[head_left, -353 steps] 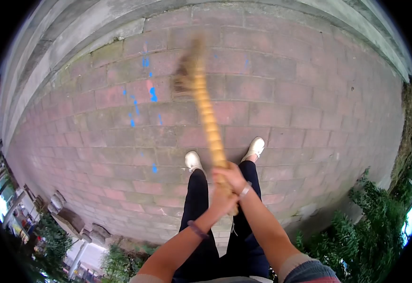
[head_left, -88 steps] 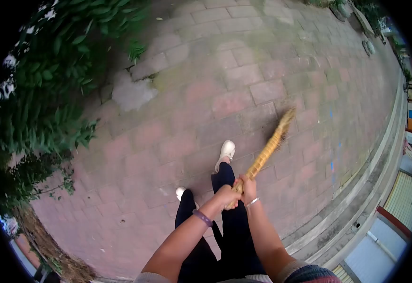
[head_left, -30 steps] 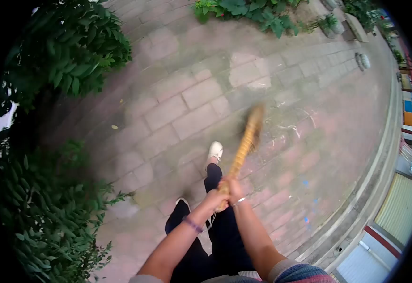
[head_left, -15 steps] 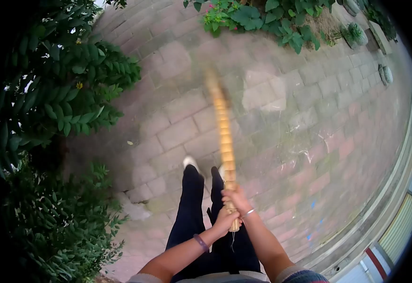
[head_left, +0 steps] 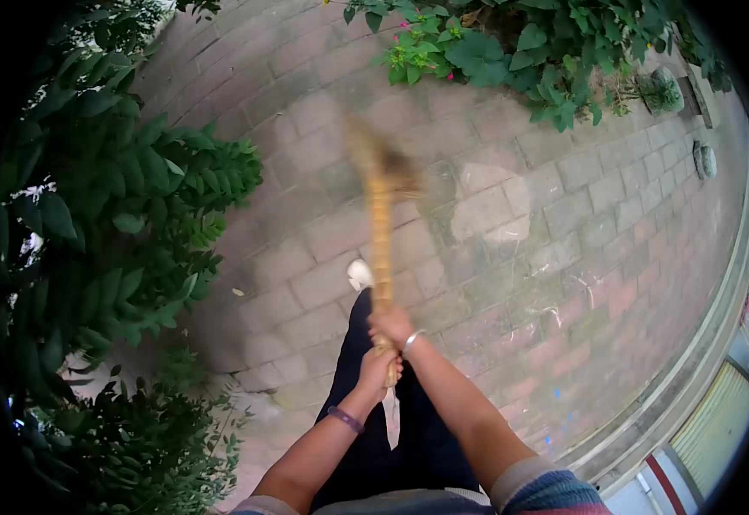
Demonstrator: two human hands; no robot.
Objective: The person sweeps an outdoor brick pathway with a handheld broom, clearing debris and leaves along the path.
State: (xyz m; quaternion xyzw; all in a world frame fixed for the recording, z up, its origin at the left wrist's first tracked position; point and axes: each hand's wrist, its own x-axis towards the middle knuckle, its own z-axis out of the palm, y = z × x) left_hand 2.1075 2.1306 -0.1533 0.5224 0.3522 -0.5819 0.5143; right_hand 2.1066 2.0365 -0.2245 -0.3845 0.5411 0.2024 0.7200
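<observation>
A long, yellowish straw broom (head_left: 381, 232) with a ridged, banded handle points away from me over the paving. Its brown far end is smeared by motion. Around the butt of the handle, my left hand (head_left: 379, 372) is closed, with a purple bracelet on that wrist. My right hand (head_left: 393, 326) grips the handle just above it and wears a silver bangle. A short pale cord hangs below the butt. One white shoe (head_left: 359, 275) shows beside the handle; the other is hidden.
Brick paving (head_left: 323, 245) spreads around my feet. Leafy bushes (head_left: 134, 197) crowd the left side. Green plants with pink flowers (head_left: 486, 56) grow at the top. A stone kerb (head_left: 675, 369) curves along the right, and rounded stones (head_left: 706, 160) stand farther off.
The broom and both hands have shifted left and up in view, and its far end has swung left. My view has moved slightly; both hands keep their hold.
</observation>
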